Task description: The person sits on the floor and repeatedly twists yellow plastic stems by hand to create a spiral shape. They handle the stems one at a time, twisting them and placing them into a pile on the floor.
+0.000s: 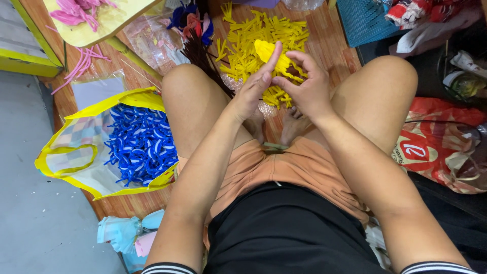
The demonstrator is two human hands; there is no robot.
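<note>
A yellow chenille piece (267,50) sits pinched between my left hand (256,86) and right hand (304,83) at upper centre, both grips clamped on it to steady it above the yellow pile (248,35).

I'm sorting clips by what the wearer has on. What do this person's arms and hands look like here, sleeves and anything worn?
Both forearms are bare. At the bottom edge, each arm shows a dark sleeve cuff with white stripes, the left sleeve cuff and the right sleeve cuff. The left hand and right hand wear no gloves; no watch, ring or bracelet shows.
</note>
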